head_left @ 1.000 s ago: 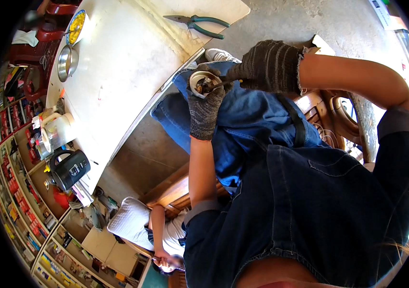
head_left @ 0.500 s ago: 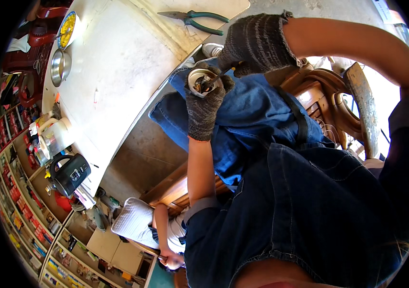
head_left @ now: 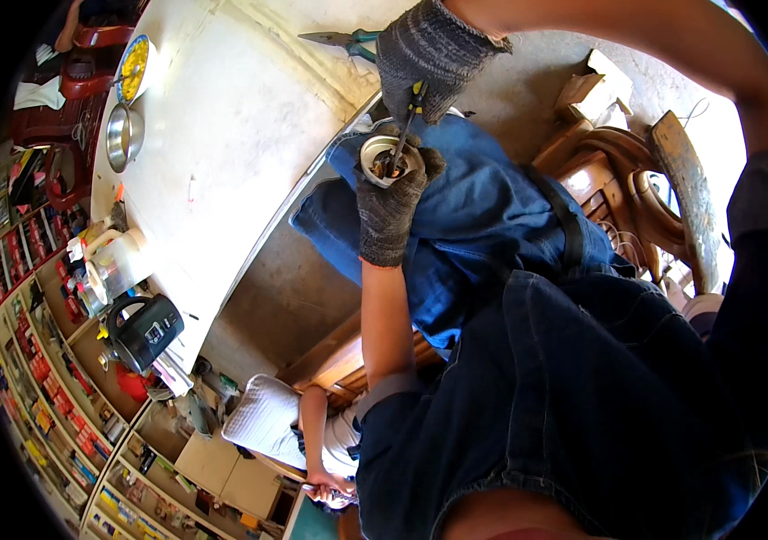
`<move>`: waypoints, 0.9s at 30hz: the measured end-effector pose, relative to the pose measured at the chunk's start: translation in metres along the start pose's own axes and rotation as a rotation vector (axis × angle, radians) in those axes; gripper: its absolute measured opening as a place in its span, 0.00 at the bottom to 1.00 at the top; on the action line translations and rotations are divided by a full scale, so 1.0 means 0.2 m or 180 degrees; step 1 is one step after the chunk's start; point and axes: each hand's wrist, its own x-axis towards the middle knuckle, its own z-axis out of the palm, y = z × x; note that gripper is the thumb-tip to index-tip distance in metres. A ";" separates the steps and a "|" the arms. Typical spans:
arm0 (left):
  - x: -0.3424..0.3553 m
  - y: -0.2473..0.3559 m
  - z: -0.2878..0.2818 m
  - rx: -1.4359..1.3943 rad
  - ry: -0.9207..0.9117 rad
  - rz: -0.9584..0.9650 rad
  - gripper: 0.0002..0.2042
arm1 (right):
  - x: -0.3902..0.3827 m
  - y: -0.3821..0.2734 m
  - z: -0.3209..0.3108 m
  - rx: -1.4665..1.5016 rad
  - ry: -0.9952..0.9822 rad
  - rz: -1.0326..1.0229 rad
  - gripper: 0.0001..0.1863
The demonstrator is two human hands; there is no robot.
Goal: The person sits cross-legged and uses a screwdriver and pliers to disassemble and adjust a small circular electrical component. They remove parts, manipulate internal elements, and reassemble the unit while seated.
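Observation:
My left hand (head_left: 388, 214), in a dark knitted glove, grips a small round white housing (head_left: 370, 151) above my knees. Its mouth faces up, and dark and coppery parts show inside, too small to make out. In my right hand (head_left: 429, 56), gloved the same way, is a screwdriver (head_left: 408, 121) with a yellow and black handle. Its shaft points steeply down into the housing, and the tip is lost among the inner parts. Beside my right hand, on the white table, lies a pair of pliers (head_left: 334, 39) whose green handles are partly covered by that hand.
The white table (head_left: 222, 135) runs along my left. On it stand a bowl of yellow food (head_left: 135, 70), a metal bowl (head_left: 120, 138), a clear plastic jug (head_left: 120, 265) and a dark kettle (head_left: 147, 333). A wooden chair (head_left: 596, 184) is at right; another person's arm (head_left: 314, 432) shows below.
My right hand has moved up and left, now covering part of the pliers' handles. The screwdriver has swung from a slant to nearly upright in the housing, which stays in my left hand.

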 end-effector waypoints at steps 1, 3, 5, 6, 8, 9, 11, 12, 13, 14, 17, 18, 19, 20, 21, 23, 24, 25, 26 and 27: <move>0.00 -0.01 0.00 -0.0128 -0.0055 -0.0053 0.17 | 0.00 0.00 0.00 -0.0005 -0.0011 -0.0005 0.13; 0.02 -0.02 -0.03 -0.0272 -0.0118 -0.0141 0.19 | 0.00 -0.01 -0.01 -0.0007 -0.0029 -0.0011 0.13; 0.02 -0.04 -0.05 -0.0310 -0.0117 -0.0257 0.20 | -0.01 -0.02 -0.02 0.0025 -0.0060 -0.0006 0.13; 0.02 -0.03 -0.05 -0.0310 -0.0246 -0.0176 0.20 | -0.02 -0.03 -0.02 0.0029 -0.0059 -0.0007 0.13; 0.01 -0.02 -0.05 -0.0312 -0.0491 0.0000 0.21 | 0.00 -0.05 -0.03 0.0017 -0.0086 -0.0026 0.12; 0.01 -0.03 -0.05 -0.0120 -0.0581 -0.0215 0.22 | 0.01 -0.06 -0.03 0.0018 -0.0090 -0.0035 0.12; -0.01 -0.04 -0.02 0.0340 -0.0816 -0.0222 0.23 | 0.01 -0.07 -0.04 0.0000 -0.0084 -0.0013 0.12; -0.04 -0.02 0.01 0.0604 -0.0939 0.0009 0.23 | -0.02 -0.05 -0.05 0.0007 -0.0058 0.0028 0.12; -0.01 -0.02 0.00 0.0612 -0.0910 -0.0018 0.23 | -0.05 -0.05 -0.05 -0.0012 -0.0031 0.0065 0.12; 0.02 0.00 -0.01 0.0601 -0.0867 -0.0048 0.23 | -0.07 -0.06 -0.05 -0.0025 -0.0009 0.0114 0.12; 0.04 0.00 -0.03 -0.0475 -0.1050 0.0165 0.22 | -0.14 -0.10 -0.06 -0.0143 0.0116 0.0283 0.12; 0.04 0.01 -0.02 -0.0573 -0.1020 0.0164 0.24 | -0.19 -0.12 -0.04 -0.0182 0.0168 0.0375 0.12; 0.04 0.03 -0.01 -0.0674 -0.0992 0.0164 0.26 | -0.22 -0.13 -0.02 -0.0228 0.0219 0.0470 0.12; 0.04 0.03 0.01 -0.0779 -0.0914 0.0198 0.27 | -0.27 -0.15 0.01 -0.0294 0.0295 0.0585 0.12; 0.04 0.03 0.03 -0.0889 -0.0835 0.0234 0.29 | -0.30 -0.18 0.06 -0.0310 0.0306 0.0746 0.12; 0.04 0.01 0.05 -0.1014 -0.0743 0.0320 0.31 | -0.35 -0.26 0.18 -0.0535 0.0698 0.1001 0.17; 0.06 0.00 0.06 -0.1026 -0.0729 0.0369 0.33 | -0.38 -0.31 0.16 -0.0842 0.0101 0.1465 0.20; 0.04 0.00 0.04 -0.0961 -0.0640 0.0453 0.34 | -0.40 -0.33 0.20 -0.0666 0.0615 0.1346 0.20; 0.02 0.01 0.04 -0.0867 -0.0548 0.0506 0.35 | -0.45 -0.32 0.28 -0.0469 0.1124 0.1219 0.20; 0.01 0.02 0.05 -0.0820 -0.0510 0.0535 0.36 | -0.47 -0.33 0.32 -0.0279 0.1595 0.1153 0.20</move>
